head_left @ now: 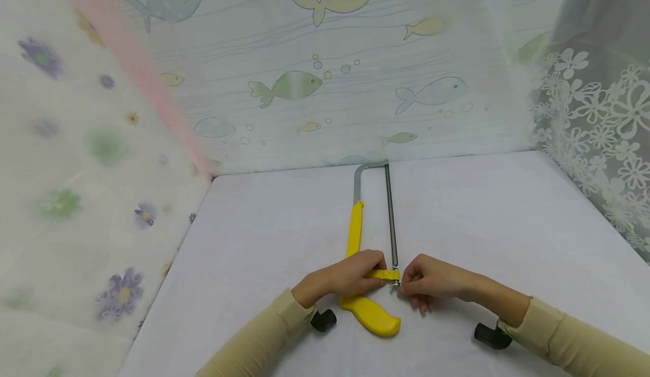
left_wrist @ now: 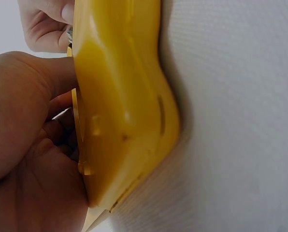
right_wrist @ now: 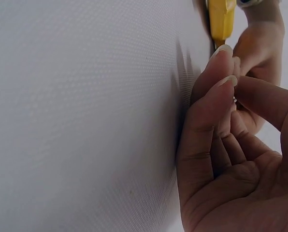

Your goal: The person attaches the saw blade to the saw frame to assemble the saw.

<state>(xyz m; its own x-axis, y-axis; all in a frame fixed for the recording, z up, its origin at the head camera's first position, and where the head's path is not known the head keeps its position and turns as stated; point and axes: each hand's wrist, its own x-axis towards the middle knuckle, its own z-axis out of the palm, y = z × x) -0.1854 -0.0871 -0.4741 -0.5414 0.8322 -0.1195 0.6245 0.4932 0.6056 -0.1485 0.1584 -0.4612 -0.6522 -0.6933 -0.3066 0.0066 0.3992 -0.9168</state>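
A hacksaw (head_left: pixel 355 227) lies on the white-covered table, its grey metal bow at the far end. Its yellow handle (head_left: pixel 374 316) points toward me, and the dark blade (head_left: pixel 390 213) runs along the right side. My left hand (head_left: pixel 355 272) grips the yellow frame just above the handle, fingers around the short yellow arm (head_left: pixel 383 274) at the blade's near end. At that end sits a small metal wing nut (head_left: pixel 395 285). My right hand (head_left: pixel 429 280) pinches at this nut with thumb and curled fingers. Those fingers (right_wrist: pixel 202 130) mostly hide it in the right wrist view.
Black wrist-camera mounts (head_left: pixel 324 320) hang under both sleeves, close over the table (head_left: pixel 254 241). A fish-printed curtain (head_left: pixel 355 44) rises along the table's back edge. Floral sheets (head_left: pixel 91 196) and white lace (head_left: pixel 619 145) border the left and right sides.
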